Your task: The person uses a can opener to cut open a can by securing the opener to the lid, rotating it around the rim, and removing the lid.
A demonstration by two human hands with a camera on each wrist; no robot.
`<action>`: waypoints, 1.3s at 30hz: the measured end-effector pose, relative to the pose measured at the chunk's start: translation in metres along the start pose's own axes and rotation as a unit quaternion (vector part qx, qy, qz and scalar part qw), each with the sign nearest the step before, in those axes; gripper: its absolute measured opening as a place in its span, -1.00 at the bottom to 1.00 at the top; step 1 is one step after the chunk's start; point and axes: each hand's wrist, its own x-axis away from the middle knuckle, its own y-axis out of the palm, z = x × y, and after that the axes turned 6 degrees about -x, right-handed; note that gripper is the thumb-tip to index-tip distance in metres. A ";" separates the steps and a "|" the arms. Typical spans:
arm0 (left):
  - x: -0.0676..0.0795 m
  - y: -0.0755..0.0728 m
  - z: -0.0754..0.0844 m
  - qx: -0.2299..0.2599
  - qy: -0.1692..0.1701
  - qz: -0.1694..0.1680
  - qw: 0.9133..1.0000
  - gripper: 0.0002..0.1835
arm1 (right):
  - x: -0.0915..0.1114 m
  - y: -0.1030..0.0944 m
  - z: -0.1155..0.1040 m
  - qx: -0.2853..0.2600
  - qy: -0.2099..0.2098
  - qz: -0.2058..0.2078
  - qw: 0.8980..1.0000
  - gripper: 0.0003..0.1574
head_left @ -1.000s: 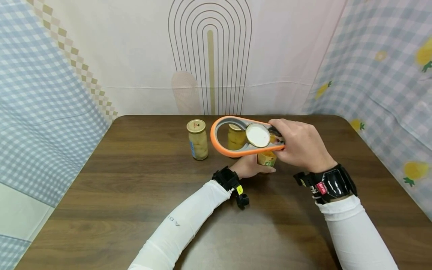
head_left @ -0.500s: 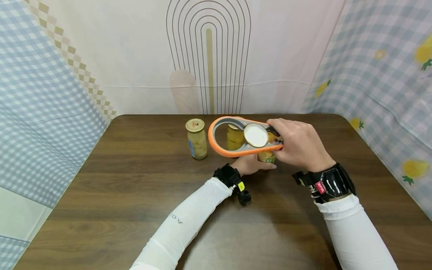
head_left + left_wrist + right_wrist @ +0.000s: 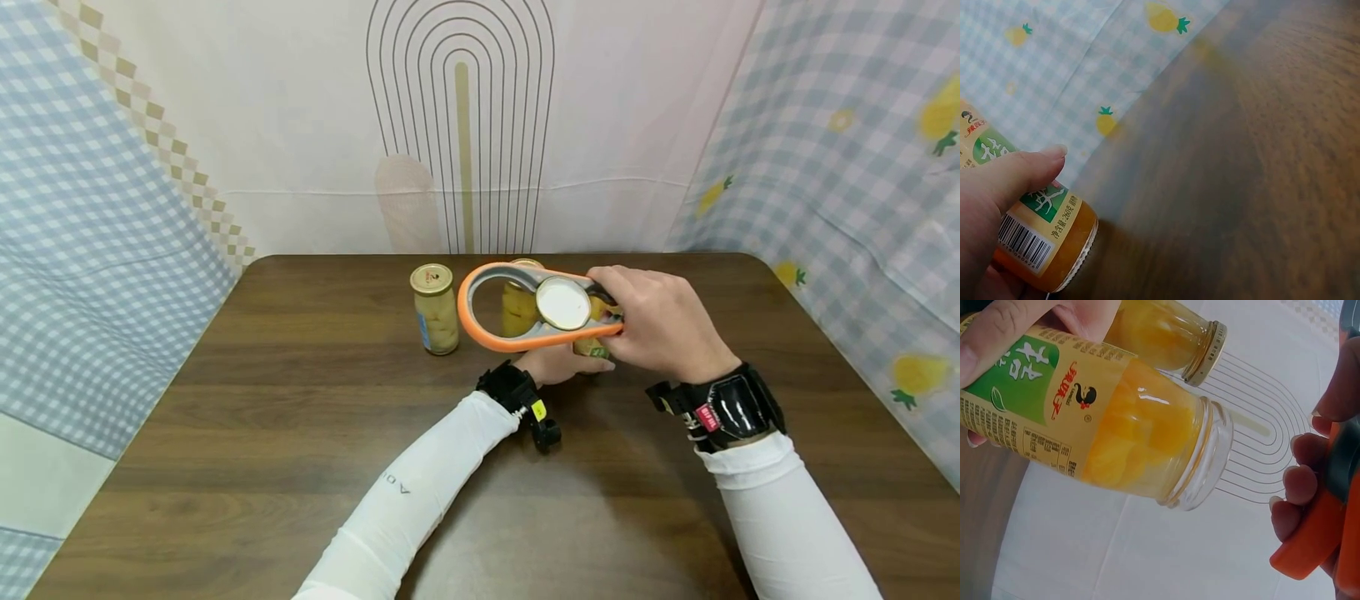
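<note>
My left hand [image 3: 558, 364] grips a glass jar of orange fruit pieces [image 3: 1141, 434] with a yellow and green label. In the right wrist view this jar's mouth is bare, with no lid on it. The left wrist view shows the thumb [image 3: 1029, 172] across the label, the jar's base near the table. My right hand [image 3: 663, 321] holds an orange and grey jar opener [image 3: 465, 310] above the jar. A round lid [image 3: 564, 303], white side up with a gold rim, sits within the opener, which hides most of the jar in the head view.
A lidded jar [image 3: 435, 317] of pale fruit stands to the left on the brown wooden table [image 3: 300, 417]. Another gold-lidded jar [image 3: 517, 312] stands behind the opener, partly covered by it. Patterned cloth [image 3: 300, 125] hangs behind and at both sides.
My right hand has drifted slightly left and down in the head view, carrying the opener and lid. My left hand stays on the jar.
</note>
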 end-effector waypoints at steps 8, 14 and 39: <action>-0.001 -0.001 0.002 -0.024 0.012 0.006 1.000 -0.23 | 0.000 0.002 0.000 0.001 -0.001 0.001 1.000 -0.27; 0.000 0.004 0.005 0.004 -0.007 0.026 1.000 -0.24 | 0.000 0.001 0.000 0.001 0.000 0.000 1.000 -0.27; 0.007 0.010 0.008 0.023 -0.055 0.049 0.997 -0.22 | -0.001 0.000 -0.003 -0.002 -0.006 0.001 1.000 -0.38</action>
